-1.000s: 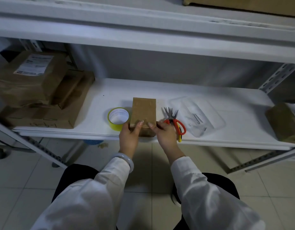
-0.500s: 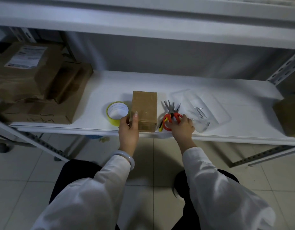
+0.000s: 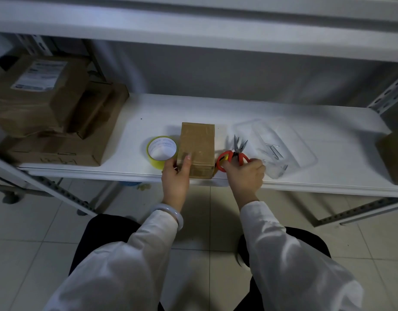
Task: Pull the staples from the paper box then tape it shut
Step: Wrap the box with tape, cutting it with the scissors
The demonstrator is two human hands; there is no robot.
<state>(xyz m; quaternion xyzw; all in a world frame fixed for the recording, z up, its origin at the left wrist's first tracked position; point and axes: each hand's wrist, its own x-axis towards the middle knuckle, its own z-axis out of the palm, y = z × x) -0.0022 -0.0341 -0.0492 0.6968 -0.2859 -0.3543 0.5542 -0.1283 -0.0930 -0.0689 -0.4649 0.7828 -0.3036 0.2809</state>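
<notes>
While the left hand [image 3: 175, 178] grips the box [image 3: 197, 145] and the right hand [image 3: 245, 175] clasps the pliers [image 3: 238, 150], their spread tips may gouge cardboard.

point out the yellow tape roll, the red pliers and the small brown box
yellow tape roll [image 3: 154, 163], head view, on its yellow outer wall
red pliers [image 3: 237, 151], head view, at the pivot above the handles
small brown box [image 3: 197, 144], head view, middle of its top face

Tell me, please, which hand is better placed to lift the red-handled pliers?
Probably the right: the right hand grips the pliers by their red handles beside the paper box, while the left hand holds that box's near left edge.
</notes>
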